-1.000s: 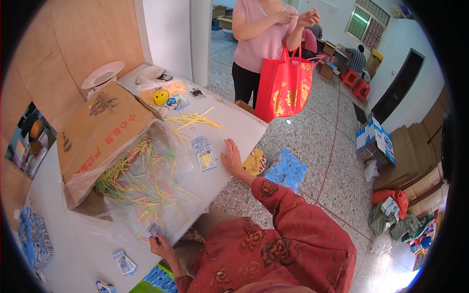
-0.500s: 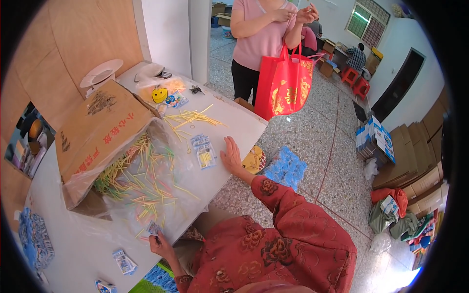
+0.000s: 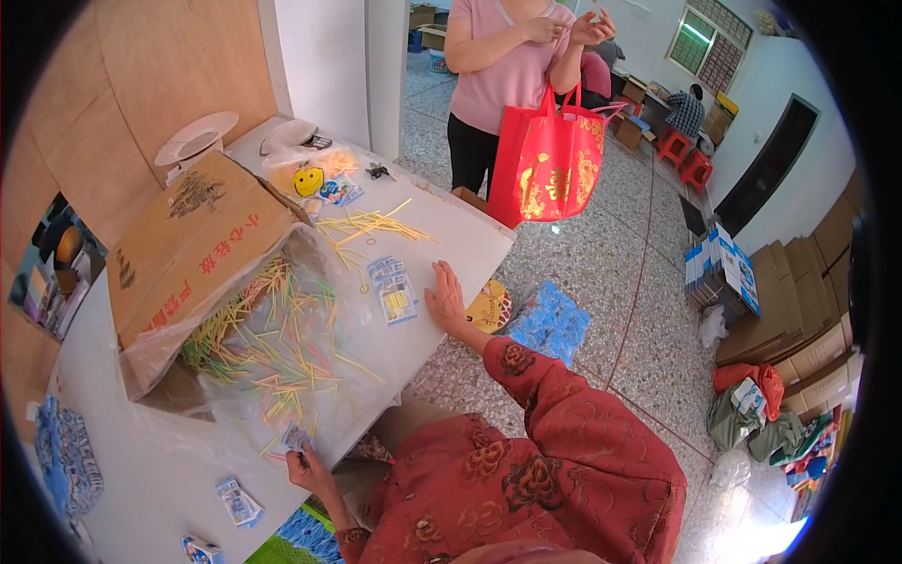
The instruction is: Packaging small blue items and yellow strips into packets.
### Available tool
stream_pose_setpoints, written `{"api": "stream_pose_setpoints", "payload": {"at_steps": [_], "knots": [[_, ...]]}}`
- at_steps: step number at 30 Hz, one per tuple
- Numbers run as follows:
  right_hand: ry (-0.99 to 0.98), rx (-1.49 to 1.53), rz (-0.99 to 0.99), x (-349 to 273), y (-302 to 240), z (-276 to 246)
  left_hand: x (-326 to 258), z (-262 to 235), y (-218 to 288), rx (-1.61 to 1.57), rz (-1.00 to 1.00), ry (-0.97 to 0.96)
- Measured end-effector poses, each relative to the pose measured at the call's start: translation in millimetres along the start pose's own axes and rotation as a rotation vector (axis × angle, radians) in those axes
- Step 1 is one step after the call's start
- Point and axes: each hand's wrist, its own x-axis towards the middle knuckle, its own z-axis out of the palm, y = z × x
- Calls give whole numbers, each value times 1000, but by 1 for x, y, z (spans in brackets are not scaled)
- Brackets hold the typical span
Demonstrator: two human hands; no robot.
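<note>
At the near edge of the white table (image 3: 141, 475), my left hand (image 3: 310, 468) is closed on a small blue-and-white packet (image 3: 297, 438). My right hand (image 3: 445, 297) rests with fingers stretched out on the right edge of the table, holding nothing. Beside it lie flat blue-and-white packets (image 3: 392, 288), one showing short yellow sticks through a clear part. A tipped cardboard box (image 3: 202, 249) lined with clear plastic spills thin coloured sticks (image 3: 282, 352) between my hands. Farther back is a loose pile of yellow sticks (image 3: 376, 226).
More packets (image 3: 240, 503) lie at the near left, and a blue patterned heap (image 3: 66, 456) at the far left. A person in a pink top (image 3: 503, 70) stands beyond the table with a red bag (image 3: 550, 169). Blue bundled packs (image 3: 548, 322) sit on the floor beside the table.
</note>
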Motion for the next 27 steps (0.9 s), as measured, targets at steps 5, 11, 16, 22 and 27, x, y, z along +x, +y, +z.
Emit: {"api": "stream_pose_setpoints", "payload": {"at_steps": [5,11,16,22,27], "knots": [[12,10,-12,-1,1,1,-1,-1,1,7,-15,-7],[7,8,-8,-1,2,2,0,-2,2,20,-76,-33],[3,2,-7,-1,2,1,0,-1,7,-9,-61,-27],[0,-4,-8,-1,1,0,0,-3,4,33,-55,-43],[11,-5,-18,-1,2,1,0,-3,7,23,-57,-35]]}}
